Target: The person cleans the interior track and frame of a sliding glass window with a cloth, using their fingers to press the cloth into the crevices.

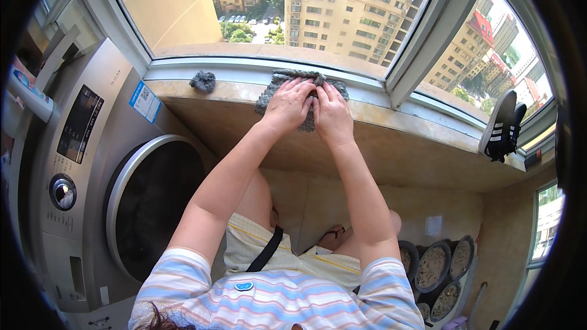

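Note:
A grey, fuzzy cloth (268,97) lies bunched on the stone window sill (238,91), against the white lower window frame (220,67), with part of it hanging over the sill's front edge. My left hand (288,104) grips the cloth from the left, its fingers curled into the folds. Beside it, my right hand (333,117) holds the same cloth, fingertips pressed into the upper part. The two hands almost touch at the thumbs. A smaller crumpled dark grey rag (202,81) sits farther left on the sill, apart from both hands.
At left stands a front-loading washing machine (98,146) with a round dark door (156,211) and a white bottle (33,94) by its top. Black striped sneakers (501,130) lean against the window at right. Several round pots of soil (432,266) stand low at right.

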{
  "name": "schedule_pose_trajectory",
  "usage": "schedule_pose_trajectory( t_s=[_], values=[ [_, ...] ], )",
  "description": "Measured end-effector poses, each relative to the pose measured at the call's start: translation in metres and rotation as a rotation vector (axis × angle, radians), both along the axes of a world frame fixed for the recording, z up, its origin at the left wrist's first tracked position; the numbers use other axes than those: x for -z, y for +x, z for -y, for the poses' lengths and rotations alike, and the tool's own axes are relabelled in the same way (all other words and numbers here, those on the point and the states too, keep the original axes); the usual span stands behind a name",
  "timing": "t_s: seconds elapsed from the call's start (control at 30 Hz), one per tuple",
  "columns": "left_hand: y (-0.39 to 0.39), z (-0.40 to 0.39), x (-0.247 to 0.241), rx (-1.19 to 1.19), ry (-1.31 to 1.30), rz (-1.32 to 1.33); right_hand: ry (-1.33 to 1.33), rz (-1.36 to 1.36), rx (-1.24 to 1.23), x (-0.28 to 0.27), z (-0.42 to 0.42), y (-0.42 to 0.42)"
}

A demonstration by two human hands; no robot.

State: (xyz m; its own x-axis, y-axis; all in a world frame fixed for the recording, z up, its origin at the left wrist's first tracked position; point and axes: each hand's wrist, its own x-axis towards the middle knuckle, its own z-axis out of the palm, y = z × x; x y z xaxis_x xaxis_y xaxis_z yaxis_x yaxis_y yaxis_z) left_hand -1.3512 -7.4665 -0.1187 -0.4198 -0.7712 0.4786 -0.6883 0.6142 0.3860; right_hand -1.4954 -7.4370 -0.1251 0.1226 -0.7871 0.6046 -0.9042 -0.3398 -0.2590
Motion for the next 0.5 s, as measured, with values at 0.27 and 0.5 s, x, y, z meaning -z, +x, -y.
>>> schedule_pose_trajectory(
  t_s=[0.27,0.5],
  values=[
    [-0.025,-0.013,0.004,0.128,-0.048,-0.049,-0.015,-0.005,0.024,-0.001,-0.021,-0.029],
    [0.026,-0.013,-0.007,0.003,0.015,0.061,-0.002,-0.032,-0.048,0.006,-0.001,0.019]
  ],
)
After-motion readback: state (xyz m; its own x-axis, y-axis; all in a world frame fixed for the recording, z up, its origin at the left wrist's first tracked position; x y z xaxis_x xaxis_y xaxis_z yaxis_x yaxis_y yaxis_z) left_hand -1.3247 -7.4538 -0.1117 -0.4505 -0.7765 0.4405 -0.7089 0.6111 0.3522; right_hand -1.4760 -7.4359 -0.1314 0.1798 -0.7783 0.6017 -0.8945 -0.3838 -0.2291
